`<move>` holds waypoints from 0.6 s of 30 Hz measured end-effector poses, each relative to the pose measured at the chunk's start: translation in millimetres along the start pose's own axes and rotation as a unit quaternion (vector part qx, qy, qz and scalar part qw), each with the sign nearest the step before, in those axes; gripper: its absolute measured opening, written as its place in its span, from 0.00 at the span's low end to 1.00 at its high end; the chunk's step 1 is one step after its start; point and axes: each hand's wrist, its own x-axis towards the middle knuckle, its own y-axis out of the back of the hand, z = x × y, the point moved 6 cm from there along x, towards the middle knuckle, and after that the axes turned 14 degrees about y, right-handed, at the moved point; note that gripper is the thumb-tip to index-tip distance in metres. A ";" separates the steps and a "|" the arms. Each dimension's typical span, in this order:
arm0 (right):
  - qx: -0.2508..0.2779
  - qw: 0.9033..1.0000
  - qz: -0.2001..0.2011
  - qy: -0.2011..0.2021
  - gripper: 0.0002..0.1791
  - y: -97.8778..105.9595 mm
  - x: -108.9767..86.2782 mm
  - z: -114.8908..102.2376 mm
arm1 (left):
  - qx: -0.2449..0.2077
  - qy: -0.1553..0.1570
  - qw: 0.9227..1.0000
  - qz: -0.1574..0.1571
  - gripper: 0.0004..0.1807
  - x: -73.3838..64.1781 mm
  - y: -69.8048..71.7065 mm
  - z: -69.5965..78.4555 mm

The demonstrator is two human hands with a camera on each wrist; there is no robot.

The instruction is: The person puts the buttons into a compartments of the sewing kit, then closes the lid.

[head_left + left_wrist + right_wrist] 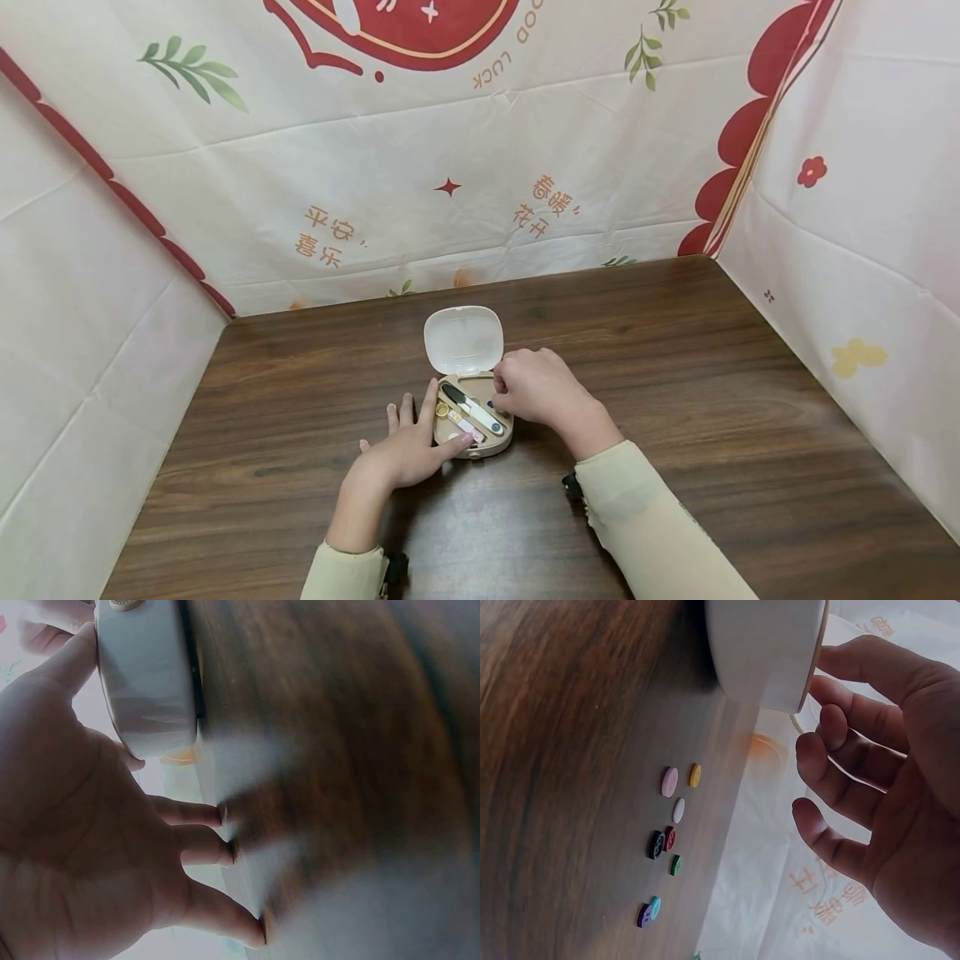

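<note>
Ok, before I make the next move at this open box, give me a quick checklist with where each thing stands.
1. White plastic lid open: ok, tilted up behind the box.
2. Beige rounded plastic box braced: ok, the left grip touches its side.
3. Slim black-and-white tool inside: ok.
4. Right grip holding something: cannot tell, its fingertips are partly hidden.
5. Small round coloured buttons all stowed: not ok, several lie on the brown wood-grain table.
</note>
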 end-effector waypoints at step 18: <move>0.010 0.999 0.037 -0.006 0.08 9.4 -4.4 3.9 | 0.000 -0.001 1.000 0.000 0.58 -3.2 0.2 0.9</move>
